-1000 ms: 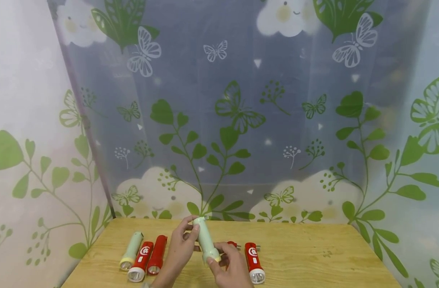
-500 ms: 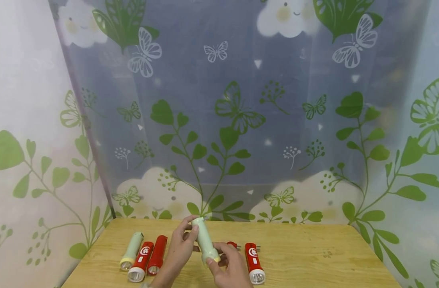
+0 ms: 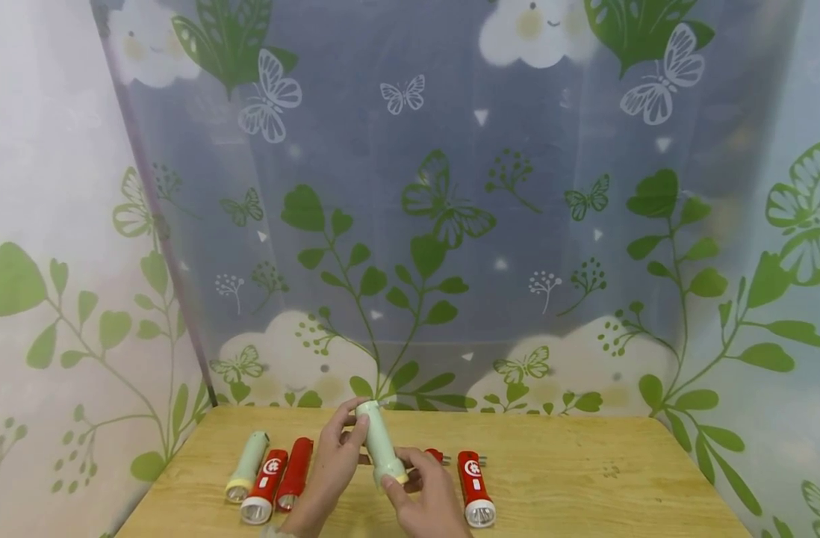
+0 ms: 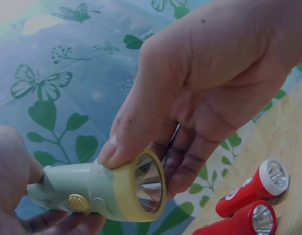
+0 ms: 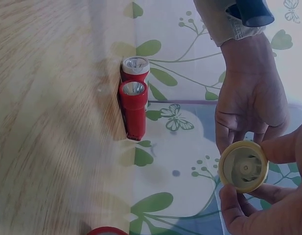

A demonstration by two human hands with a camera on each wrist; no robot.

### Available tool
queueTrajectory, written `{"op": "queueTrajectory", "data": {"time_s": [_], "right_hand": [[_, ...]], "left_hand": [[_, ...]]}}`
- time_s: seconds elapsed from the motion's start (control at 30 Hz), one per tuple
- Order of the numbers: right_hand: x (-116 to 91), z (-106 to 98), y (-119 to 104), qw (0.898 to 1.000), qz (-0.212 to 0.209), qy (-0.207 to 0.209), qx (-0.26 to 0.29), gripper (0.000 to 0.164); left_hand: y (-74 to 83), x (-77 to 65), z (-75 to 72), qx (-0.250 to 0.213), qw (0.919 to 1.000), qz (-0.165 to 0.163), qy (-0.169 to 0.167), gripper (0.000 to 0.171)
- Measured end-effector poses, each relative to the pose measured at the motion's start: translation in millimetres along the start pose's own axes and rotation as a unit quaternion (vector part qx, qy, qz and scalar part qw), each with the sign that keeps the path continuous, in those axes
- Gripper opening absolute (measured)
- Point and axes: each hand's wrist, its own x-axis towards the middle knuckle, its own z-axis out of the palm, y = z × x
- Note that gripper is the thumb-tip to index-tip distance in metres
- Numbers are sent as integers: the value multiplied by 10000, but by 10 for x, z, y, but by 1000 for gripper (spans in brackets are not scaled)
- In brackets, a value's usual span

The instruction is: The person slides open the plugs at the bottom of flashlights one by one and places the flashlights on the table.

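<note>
Flashlight (image 3: 381, 446) pinched by left hand (image 3: 339, 447) and right hand (image 3: 429, 489), lens (image 4: 151, 185) away from table's back edge (image 3: 551, 421): keep it smudge-free!

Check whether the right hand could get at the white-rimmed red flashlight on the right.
Probably yes: that red flashlight lies uncovered beside the right hand, though the hand would first have to release the pale green flashlight.

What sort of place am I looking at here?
Perhaps a makeshift booth for filming or demos: butterfly-print curtains surround a wooden table on three sides, and several flashlights lie on it.
</note>
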Motion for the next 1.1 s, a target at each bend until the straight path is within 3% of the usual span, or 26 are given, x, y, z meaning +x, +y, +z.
{"op": "queueTrajectory", "data": {"time_s": [0.17,0.5,0.77,1.1], "right_hand": [[8,56,25,9998,102,89,133,39],[65,181,96,9988,363,234,226,40],[102,256,186,9980,555,201,243,42],[130,381,368,9968,738,311,2,41]], "left_hand": [[-35,16,7,-48,9998,-135,121,41],[-141,94,-4,54,9963,-494,703,39],[-232,109,-24,123,9952,-679,690,48],[-440,127,-26,549,9940,-787,522,61]]}}
